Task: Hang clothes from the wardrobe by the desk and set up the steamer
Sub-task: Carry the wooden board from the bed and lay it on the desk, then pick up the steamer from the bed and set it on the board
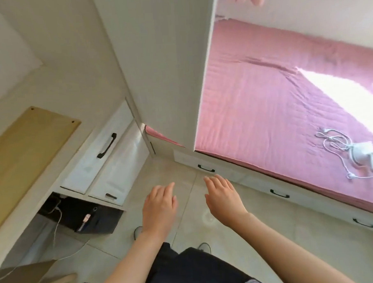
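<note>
**Hands empty, wardrobe dead ahead**

Both hands out front, palms down, fingers loosely spread, holding nothing: left hand (159, 208), right hand (223, 198). Hovering over the floor (271, 234), touching nothing. Wardrobe (167, 67) straight ahead and above, tall white panel running upright, roughly level between both hands. Tabletop (25, 152) off left. No clothes or steamer visible yet.

Two hands are in view, the left hand (158, 209) and the right hand (223, 198), both empty with fingers spread. One bed (275, 99) carries one white charger (362, 154) with its tangled cable. Three black drawer handles (206, 168) run along the bed base. Two white cabinet doors (92, 162) stand beside one wooden bench (25, 152).
</note>
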A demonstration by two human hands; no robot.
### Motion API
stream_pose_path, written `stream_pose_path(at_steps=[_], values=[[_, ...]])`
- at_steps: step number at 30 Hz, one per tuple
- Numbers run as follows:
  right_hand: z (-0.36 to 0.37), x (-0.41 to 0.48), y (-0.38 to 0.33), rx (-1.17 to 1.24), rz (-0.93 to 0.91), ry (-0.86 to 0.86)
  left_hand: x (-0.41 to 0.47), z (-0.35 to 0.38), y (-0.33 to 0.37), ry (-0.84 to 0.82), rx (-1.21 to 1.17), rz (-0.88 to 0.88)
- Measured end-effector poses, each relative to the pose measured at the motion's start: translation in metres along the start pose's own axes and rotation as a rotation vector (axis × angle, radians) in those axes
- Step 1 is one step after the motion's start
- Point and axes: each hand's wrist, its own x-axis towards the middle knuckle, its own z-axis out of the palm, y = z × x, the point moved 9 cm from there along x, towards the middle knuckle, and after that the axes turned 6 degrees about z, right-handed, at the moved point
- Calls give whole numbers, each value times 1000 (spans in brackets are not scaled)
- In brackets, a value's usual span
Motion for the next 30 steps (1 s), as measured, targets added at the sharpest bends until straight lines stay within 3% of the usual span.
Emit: stream_pose_path(at_steps=[17, 30], values=[[-9, -116, 236, 169, 603, 114, 73, 87, 245, -186, -31, 515], [-49, -88, 420, 158, 851, 143, 208, 148, 400, -266, -63, 749]])
